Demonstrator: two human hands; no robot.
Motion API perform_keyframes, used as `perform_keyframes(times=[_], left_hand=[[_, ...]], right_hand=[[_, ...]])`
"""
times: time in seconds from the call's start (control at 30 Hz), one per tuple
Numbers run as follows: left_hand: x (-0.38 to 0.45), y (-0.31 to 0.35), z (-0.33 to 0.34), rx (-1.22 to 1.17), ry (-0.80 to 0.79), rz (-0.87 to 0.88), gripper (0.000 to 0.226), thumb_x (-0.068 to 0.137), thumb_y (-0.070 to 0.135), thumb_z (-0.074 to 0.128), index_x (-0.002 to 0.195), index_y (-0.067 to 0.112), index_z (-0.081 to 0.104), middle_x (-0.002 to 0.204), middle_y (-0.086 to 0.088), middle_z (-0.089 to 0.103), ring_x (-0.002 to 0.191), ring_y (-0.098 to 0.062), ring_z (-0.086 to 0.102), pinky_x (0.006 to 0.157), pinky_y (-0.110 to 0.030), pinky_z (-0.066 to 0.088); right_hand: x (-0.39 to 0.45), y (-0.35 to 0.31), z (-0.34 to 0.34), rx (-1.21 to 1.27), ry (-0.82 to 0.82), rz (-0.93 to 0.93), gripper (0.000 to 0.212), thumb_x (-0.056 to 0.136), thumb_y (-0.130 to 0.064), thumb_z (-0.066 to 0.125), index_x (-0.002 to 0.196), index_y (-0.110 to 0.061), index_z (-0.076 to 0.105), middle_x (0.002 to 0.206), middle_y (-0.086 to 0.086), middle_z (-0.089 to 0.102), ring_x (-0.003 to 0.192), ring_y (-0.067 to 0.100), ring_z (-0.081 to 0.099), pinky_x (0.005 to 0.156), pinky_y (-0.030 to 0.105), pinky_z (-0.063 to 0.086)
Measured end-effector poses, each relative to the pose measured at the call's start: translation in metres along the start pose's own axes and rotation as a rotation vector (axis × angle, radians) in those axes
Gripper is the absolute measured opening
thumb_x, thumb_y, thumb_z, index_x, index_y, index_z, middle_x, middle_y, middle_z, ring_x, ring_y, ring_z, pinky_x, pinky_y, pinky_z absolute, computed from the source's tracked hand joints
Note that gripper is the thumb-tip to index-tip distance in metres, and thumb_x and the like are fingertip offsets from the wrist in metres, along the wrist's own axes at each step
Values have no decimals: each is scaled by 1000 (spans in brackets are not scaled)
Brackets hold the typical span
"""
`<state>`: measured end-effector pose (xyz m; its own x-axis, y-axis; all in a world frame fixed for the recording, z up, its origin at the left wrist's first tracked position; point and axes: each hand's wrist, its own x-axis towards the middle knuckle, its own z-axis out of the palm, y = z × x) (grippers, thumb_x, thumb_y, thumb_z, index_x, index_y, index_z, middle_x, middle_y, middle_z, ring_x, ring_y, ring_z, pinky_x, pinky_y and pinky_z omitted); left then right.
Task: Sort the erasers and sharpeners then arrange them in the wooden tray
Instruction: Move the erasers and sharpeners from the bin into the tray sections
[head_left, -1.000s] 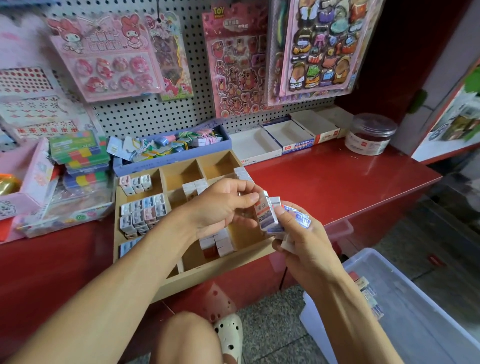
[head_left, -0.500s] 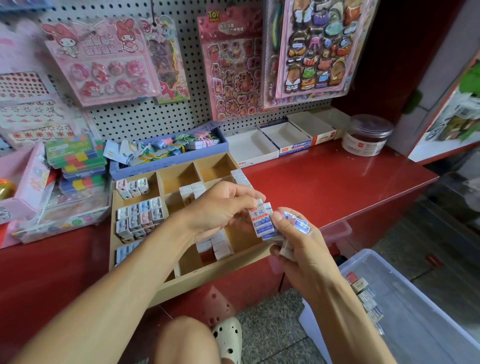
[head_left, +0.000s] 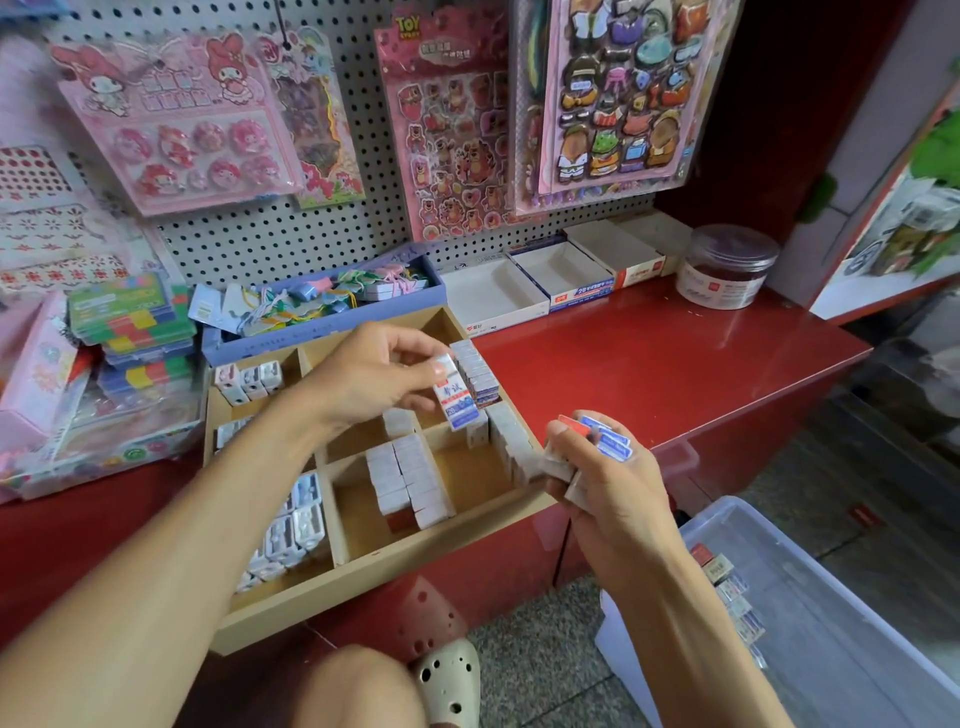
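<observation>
Over the wooden tray, left hand pinches a white-and-blue eraser (right hand clutches several).

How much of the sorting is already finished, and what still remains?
Done: sharpeners and rows of erasers stand in the wooden tray. In hand: the left hand pinches one eraser; the right hand holds several. Left: erasers in the plastic bin.

Both bare forearms reach forward from the bottom of the view. The left hand is stretched out further, palm down, thumb and fingertips pinching one small eraser held upright. The right hand sits lower and closer in, back turned to the viewer, fingers curled around a small bunch of erasers. The two hands are apart.
</observation>
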<state>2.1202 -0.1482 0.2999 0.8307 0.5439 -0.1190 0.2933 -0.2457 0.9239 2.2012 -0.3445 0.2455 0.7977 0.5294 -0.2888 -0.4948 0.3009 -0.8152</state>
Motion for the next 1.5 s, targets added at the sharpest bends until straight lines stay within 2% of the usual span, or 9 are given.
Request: perform_keyframes(times=[0.17,0.3,0.47,0.73,0.97,1.1,1.2,1.33,1.5], left_hand=[[31,-11,-1,297,194,3,10,94,10,61,101,17,64,95,-3,67,76,-16,71,77,-36,61],[51,-20,7,578,164,15,13,92,17,64,101,26,63,105,-1,66,93,-21,66,84,-44,57],[64,-24,24,787,211,72,22,95,18,60,117,18,62,119,-1,56,97,-12,46,80,-28,36],[67,-32,25,799,226,89,46,79,8,75,119,18,56,117,-1,62,99,-14,51,72,-27,36],[73,-32,17,781,280,132,35,81,13,75,112,17,60,108,-1,66,89,-17,57,75,-34,49],[74,-34,25,890,308,164,20,83,9,71,100,16,62,107,-3,64,88,-15,51,64,-26,34],[76,-36,23,851,310,139,25,81,7,73,104,14,66,108,-4,66,90,-16,54,68,-29,40],[72,-33,14,832,256,104,44,80,12,76,121,12,64,117,-6,66,105,-23,60,90,-40,51],[52,-13,17,587,323,248,16,92,20,62,105,15,69,96,2,68,88,-16,64,81,-32,54]], right_hand=[[2,-1,-6,-8,-24,8,19,89,-2,68,98,-15,58,67,-2,56,53,9,55,49,22,44],[8,-1,-7,-10,-32,16,21,89,-1,68,104,-12,58,68,0,57,55,13,56,49,23,45],[18,-1,-5,-18,-47,6,22,89,-2,68,105,-13,58,67,-1,58,56,11,55,49,23,44],[27,-1,-3,-19,-64,-5,18,90,-2,69,102,-12,60,67,-1,57,59,13,53,54,28,46],[32,0,-9,-32,-65,-2,21,87,0,69,102,-13,62,70,0,60,58,13,59,60,30,50],[34,1,-13,-53,-92,-11,22,87,2,68,100,-14,62,66,-2,59,60,15,57,62,34,46],[34,2,-16,-79,-121,-23,25,84,1,72,102,-14,62,67,-2,58,62,16,56,64,36,45],[30,1,-18,-81,-169,-19,26,87,6,67,108,-6,59,68,0,59,64,18,58,70,43,47],[22,-1,-14,-159,-174,-50,42,71,-2,81,108,-8,61,69,1,60,76,28,59,78,52,49]])
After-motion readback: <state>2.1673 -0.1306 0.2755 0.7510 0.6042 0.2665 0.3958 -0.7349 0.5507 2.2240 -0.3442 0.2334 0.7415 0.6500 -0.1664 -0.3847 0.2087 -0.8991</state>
